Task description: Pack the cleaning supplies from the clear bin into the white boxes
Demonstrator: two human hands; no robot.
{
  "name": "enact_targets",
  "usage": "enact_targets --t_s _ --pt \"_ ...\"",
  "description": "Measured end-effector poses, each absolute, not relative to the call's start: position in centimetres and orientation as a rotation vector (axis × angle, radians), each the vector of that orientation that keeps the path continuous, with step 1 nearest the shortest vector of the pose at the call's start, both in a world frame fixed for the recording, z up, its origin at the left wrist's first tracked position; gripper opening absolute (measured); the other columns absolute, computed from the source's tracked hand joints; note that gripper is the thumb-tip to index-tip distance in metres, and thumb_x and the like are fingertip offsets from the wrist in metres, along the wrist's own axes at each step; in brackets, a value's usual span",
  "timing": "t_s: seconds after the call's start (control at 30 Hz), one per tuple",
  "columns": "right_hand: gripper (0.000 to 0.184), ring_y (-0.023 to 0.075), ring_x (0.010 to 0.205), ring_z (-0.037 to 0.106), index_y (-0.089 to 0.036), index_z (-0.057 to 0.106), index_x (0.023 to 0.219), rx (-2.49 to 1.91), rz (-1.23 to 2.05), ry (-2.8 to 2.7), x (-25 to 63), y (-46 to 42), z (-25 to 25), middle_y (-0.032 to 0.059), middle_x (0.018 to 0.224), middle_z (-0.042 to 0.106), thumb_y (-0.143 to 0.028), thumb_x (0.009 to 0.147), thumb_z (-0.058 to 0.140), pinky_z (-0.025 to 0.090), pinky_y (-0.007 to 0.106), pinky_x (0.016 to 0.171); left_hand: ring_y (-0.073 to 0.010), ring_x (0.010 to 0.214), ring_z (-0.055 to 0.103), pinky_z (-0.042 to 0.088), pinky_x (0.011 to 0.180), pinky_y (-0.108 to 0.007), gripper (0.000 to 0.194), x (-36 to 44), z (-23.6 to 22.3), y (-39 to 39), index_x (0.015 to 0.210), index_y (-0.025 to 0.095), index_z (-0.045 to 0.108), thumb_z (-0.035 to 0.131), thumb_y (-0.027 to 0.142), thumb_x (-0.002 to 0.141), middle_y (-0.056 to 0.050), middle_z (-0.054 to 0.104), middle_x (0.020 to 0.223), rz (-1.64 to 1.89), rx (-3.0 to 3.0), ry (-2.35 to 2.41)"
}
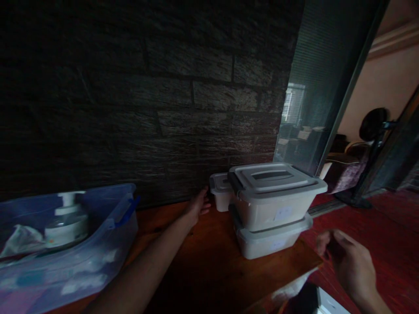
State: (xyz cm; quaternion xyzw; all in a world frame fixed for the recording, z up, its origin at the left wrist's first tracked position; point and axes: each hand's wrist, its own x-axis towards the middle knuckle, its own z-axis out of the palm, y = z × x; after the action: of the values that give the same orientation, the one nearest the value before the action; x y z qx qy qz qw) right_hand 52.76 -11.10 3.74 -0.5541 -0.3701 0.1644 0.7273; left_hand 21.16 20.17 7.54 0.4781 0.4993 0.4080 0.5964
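Honestly can't read a single word from where I'm standing. The top box (275,198) has a small pale sticker (282,213) on its side, but any writing on it is way too blurry. Same deal with the lower box (260,245): little pale tag (279,244), zero legible. The bottle (67,219) in the bin (128,229) wears a whitish label (62,235), and whatever's printed there is just mush to me, no brand or number I can pick out.

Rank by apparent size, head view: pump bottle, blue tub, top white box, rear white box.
1. Blue tub
2. Top white box
3. Pump bottle
4. Rear white box, visible part only; the top white box partly hides it.
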Motion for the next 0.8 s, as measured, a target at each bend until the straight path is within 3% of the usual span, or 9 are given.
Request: enact_targets --t_s 0.13,0.4,0.6,0.7,0.8 --pt "0.045 0.0208 0.061 0.058 -0.019 0.073 0.078 -1.366 0.423 -1.173 49.3 -13.5 4.0 0.0062 0.065 0.063 -0.052 0.101 0.051 0.043 0.030 0.058 -0.0209 0.096 0.068 0.059 0.083 -0.041 0.038 23.8 8.1 21.8 0.123 0.016 0.064 0.062 0.046 0.100 -0.009 0.068 0.117 0.884 1.116 1.134" --pt "0.052 0.0153 0.062 0.062 -0.019 0.062 0.071 -1.376 0.331 -1.699 45.2 -13.7 4.5 0.0030 0.065 0.063 -0.041 0.109 0.036 0.043 0.023 0.062 -0.0211 0.097 0.069 0.061 0.082 -0.040 0.035 24.6 8.8 21.9 0.125 0.015 0.063 0.064 0.040 0.099 -0.009 0.068 0.119 0.946 1.133 1.112" --pt "0.055 0.0142 0.056 0.059 -0.018 0.060 0.068 -1.383 0.337 -1.768 42.7 -12.8 5.6 0.0030 0.060 0.059 -0.045 0.109 0.037 0.042 0.021 0.057 -0.0118 0.068 0.063 0.059 0.063 -0.028 0.029 19.2 8.2 19.7 0.109 0.014 0.065 0.064 0.041 0.099 -0.002 0.067 0.091 1.054 1.103 1.129" --pt "0.056 0.0153 0.058 0.058 -0.018 0.066 0.068 -1.375 0.372 -1.764 40.9 -12.8 6.1 0.0039 0.059 0.059 -0.049 0.107 0.040 0.046 0.022 0.060 -0.0086 0.055 0.056 0.061 0.059 -0.028 0.026 15.9 7.9 17.9 0.102 0.014 0.065 0.067 0.039 0.095 0.001 0.063 0.078 1.083 1.102 1.098" --pt "0.055 0.0159 0.058 0.056 -0.019 0.069 0.069 -1.346 0.353 -1.743 39.3 -12.7 6.4 0.0047 0.061 0.060 -0.051 0.106 0.043 0.048 0.023 0.061 -0.0107 0.052 0.058 0.064 0.058 -0.031 0.026 12.9 7.8 15.6 0.095 0.014 0.064 0.070 0.039 0.089 0.000 0.062 0.071 1.072 1.105 1.088"
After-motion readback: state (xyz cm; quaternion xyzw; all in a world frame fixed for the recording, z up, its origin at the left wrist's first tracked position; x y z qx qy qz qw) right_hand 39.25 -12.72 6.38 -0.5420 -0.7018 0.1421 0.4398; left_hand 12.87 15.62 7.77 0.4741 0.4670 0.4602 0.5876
